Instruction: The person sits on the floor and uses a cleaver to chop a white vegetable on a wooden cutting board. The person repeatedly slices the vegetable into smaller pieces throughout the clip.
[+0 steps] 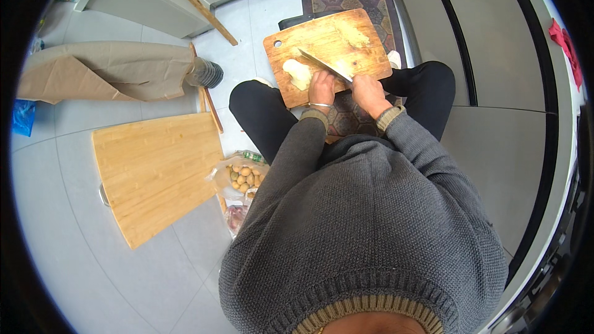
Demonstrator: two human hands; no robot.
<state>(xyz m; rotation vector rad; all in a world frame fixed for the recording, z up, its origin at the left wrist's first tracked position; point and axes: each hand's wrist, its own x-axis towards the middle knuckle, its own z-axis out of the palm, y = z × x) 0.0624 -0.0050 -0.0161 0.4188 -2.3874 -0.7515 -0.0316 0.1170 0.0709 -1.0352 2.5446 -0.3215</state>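
A wooden cutting board [320,32] with a hole in one corner lies in front of me, between my knees. My right hand [369,94] is closed around the handle of a kitchen knife [325,63], whose blade points up and left across the board. My left hand [322,88] rests on the board's near edge beside the blade, fingers bent; whether something is under them cannot be seen. Just left of it lie pale, peeled pieces of food [297,74], of a kind I cannot tell. A heap of finely chopped pale yellow bits [355,36] sits at the board's upper right.
A patterned mat [387,14] lies beneath and beyond the board. At left are a large wooden panel [158,171], brown paper [139,69] and a ribbed container [206,73]. A plastic bag of round, tan produce [244,177] stands by my left leg. Grey cabinet fronts [496,162] line the right.
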